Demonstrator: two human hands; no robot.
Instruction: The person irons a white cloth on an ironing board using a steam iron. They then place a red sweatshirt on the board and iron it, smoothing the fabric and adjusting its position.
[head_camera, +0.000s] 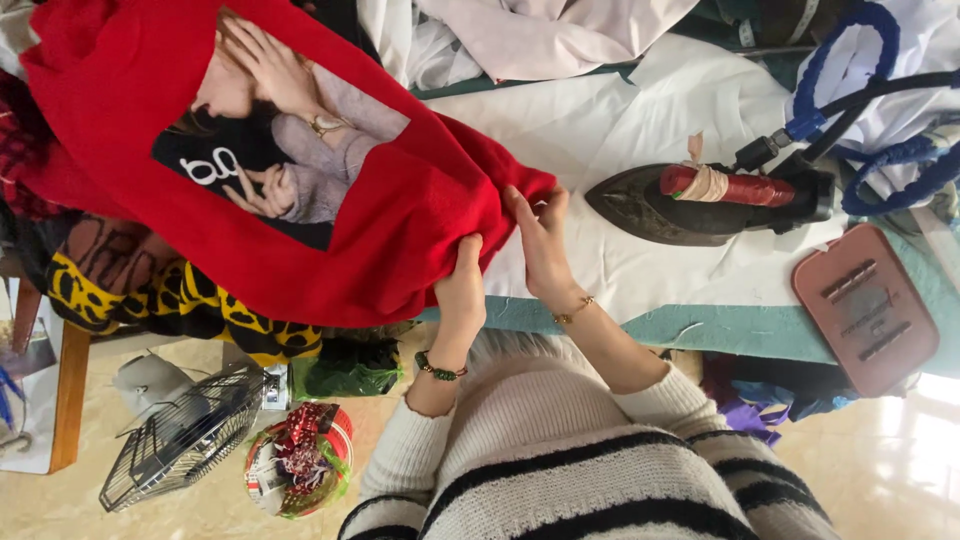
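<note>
Garment (400, 210), gripped by both hands: solid red, w/ dark photo print panel. Sleeves (560, 470) below grip: cream knit, black stripes. Left wrist bracelet (440, 368): green beads. Right wrist bracelet (573, 310): gold. Board cover (620, 130) under grip: white, teal edge. Iron (700, 205) right of grip: dark grey, red handle. Cloth (150, 300) left of grip: yellow w/ black spots. Pad (865, 305) far right: reddish-brown.

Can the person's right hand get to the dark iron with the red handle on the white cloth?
Probably yes. The right hand pinches the red knitted garment, and bare white cloth lies between it and the dark iron with the red handle. It would have to let go first.
</note>
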